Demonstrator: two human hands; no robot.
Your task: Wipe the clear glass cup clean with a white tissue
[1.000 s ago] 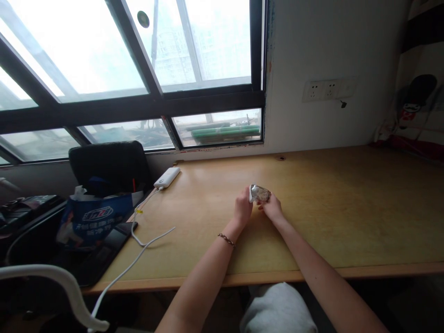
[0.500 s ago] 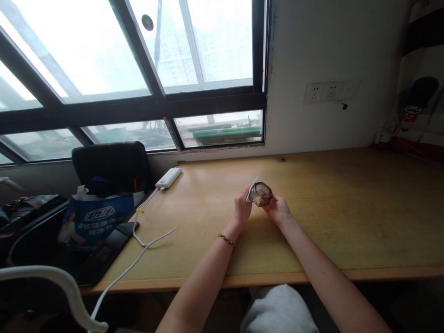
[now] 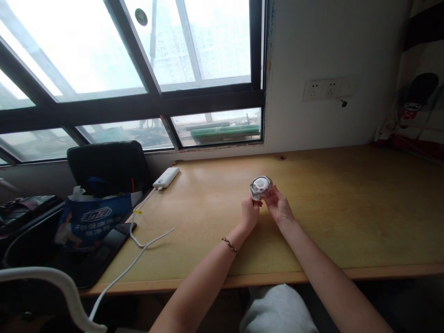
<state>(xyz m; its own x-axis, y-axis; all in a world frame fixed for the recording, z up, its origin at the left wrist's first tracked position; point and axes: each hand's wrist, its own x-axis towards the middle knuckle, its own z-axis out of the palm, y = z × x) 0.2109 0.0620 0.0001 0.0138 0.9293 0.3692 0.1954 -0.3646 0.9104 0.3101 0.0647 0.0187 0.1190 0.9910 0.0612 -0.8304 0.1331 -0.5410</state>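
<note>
Over the middle of the table, both hands meet at a small clear drinking glass [image 3: 262,186], tilted so that one round end faces me. My right hand [image 3: 280,206] is closed around its right side, with the fingers partly behind it. My left hand [image 3: 250,211] is curled in against the lower left of the glass, its fingertips mostly hidden. White shows through the glass, apparently the thin white sheet that this hand gripped; whether it is cloth or paper I cannot tell. A braided bracelet [image 3: 230,245] is on the left wrist.
A white power bank [image 3: 166,177] lies at the table's left edge, with a white cable [image 3: 147,245] running down from it. Left of the wooden table [image 3: 347,208] stand a black chair [image 3: 107,162] and a blue bag [image 3: 93,219]. A wall socket [image 3: 322,89] is behind.
The glass has turned, so its dark-looking opening no longer faces me and a pale round end does. My left hand has moved right and under it; the white sheet no longer sticks out at the left.
</note>
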